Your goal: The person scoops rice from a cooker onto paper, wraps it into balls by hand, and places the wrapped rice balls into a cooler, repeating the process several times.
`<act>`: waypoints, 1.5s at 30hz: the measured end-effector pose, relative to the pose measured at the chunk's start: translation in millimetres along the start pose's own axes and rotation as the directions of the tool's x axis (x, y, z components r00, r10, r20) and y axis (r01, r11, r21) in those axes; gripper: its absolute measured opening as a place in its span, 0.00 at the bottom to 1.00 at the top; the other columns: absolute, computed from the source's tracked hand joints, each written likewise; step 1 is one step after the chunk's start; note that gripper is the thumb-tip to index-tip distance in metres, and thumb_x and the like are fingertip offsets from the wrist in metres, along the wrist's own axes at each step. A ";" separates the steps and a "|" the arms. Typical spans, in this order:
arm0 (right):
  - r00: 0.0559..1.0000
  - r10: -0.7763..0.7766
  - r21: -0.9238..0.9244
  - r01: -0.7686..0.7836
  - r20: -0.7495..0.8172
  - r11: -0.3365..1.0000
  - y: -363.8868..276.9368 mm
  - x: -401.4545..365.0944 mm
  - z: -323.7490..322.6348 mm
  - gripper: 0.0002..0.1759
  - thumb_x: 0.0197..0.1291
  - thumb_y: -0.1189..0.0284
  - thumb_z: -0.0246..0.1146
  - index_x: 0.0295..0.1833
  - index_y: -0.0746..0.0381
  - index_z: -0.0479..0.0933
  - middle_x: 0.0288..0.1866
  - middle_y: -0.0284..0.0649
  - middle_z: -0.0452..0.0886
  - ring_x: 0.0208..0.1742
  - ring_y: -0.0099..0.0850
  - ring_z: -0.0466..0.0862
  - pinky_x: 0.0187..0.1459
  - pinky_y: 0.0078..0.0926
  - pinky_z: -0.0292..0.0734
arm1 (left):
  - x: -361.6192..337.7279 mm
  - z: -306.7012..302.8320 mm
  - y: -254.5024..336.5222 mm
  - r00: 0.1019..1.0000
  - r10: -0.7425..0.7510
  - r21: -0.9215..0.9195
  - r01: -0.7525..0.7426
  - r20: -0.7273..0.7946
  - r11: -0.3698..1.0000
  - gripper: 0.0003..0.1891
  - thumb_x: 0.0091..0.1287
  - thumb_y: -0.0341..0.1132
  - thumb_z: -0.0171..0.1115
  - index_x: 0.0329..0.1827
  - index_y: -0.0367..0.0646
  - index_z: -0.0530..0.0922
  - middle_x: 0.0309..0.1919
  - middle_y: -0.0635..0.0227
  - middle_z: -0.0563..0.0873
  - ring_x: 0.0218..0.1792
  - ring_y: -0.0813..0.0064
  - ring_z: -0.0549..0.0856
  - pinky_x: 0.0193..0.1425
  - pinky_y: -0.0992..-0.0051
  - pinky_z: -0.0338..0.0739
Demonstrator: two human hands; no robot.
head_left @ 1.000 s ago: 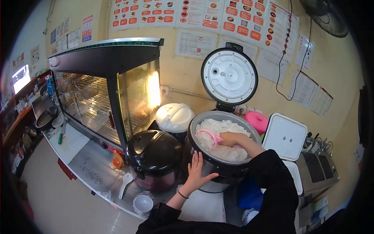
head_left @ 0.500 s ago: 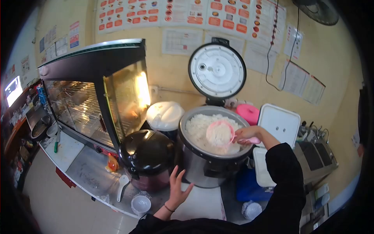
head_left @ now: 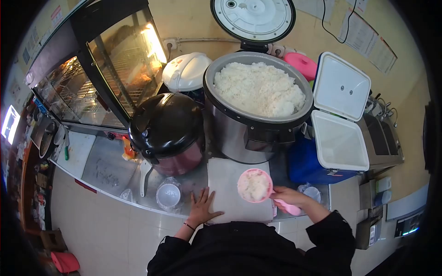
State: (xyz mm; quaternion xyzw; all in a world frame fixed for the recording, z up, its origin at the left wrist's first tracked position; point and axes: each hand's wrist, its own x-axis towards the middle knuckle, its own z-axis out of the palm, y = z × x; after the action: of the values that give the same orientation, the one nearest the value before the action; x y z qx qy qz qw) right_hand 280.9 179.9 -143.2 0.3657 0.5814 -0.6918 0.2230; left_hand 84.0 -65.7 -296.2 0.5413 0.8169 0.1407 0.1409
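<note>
Right fingers [head_left: 279, 195] clamp a pink scoop [head_left: 255, 185] of rice above white paper [head_left: 234, 172]; left fingers [head_left: 201, 203] spread apart beside the sheet's edge.

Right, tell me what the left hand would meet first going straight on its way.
Most likely the right side of the black-lidded cooker, since the fingers of the left hand point roughly there; depth is unclear, so it may miss.

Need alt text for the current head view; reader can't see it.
The right hand holds a pink scoop of rice over white paper; the left hand is spread at the paper's left edge. Beyond are an open cooker full of rice, a closed black-lidded cooker and an open blue cool box.
</note>
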 end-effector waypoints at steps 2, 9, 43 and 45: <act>0.958 -0.213 -0.390 0.125 -0.191 0.912 26.1 45.0 -1.4 0.18 0.59 0.68 0.53 0.54 0.63 0.63 0.23 0.40 0.73 0.22 0.33 0.77 0.19 0.32 0.71 | -0.9 -2.7 0.2 1.000 0.009 0.001 -0.009 0.017 1.000 0.49 0.46 0.70 0.53 0.66 0.46 0.57 0.67 0.54 0.51 0.69 0.58 0.48 0.65 0.45 0.32; 0.673 -0.695 -0.948 -0.024 -0.251 0.319 59.2 83.9 55.7 0.11 0.53 0.75 0.49 0.43 0.66 0.63 0.26 0.50 0.75 0.26 0.48 0.79 0.26 0.46 0.74 | -2.2 -2.3 1.6 1.000 0.008 0.002 -0.008 -0.006 1.000 0.49 0.45 0.71 0.52 0.65 0.47 0.58 0.67 0.52 0.52 0.69 0.57 0.49 0.65 0.46 0.31; 0.334 -0.774 -0.843 -0.221 -0.538 0.491 95.1 72.8 -14.2 0.20 0.54 0.71 0.53 0.52 0.70 0.64 0.48 0.59 0.72 0.54 0.48 0.70 0.53 0.42 0.65 | -28.0 -13.5 6.8 0.997 -0.064 -0.034 0.065 0.038 0.997 0.49 0.41 0.69 0.59 0.65 0.51 0.60 0.65 0.43 0.49 0.68 0.52 0.45 0.66 0.48 0.37; 0.383 -0.878 -0.927 0.122 -0.286 0.355 88.6 101.7 -15.1 0.22 0.52 0.76 0.52 0.55 0.68 0.64 0.51 0.55 0.71 0.58 0.45 0.67 0.59 0.39 0.60 | -25.3 -28.7 12.6 0.974 -0.148 0.005 0.149 0.169 0.989 0.49 0.40 0.69 0.60 0.65 0.51 0.60 0.66 0.43 0.49 0.69 0.52 0.44 0.66 0.47 0.40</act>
State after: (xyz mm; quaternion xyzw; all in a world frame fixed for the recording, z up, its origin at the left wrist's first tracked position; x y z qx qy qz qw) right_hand 285.2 186.5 -278.7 0.2474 0.9406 -0.1527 -0.1752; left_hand 93.1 -86.6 -263.0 0.4880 0.8398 0.0865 0.2217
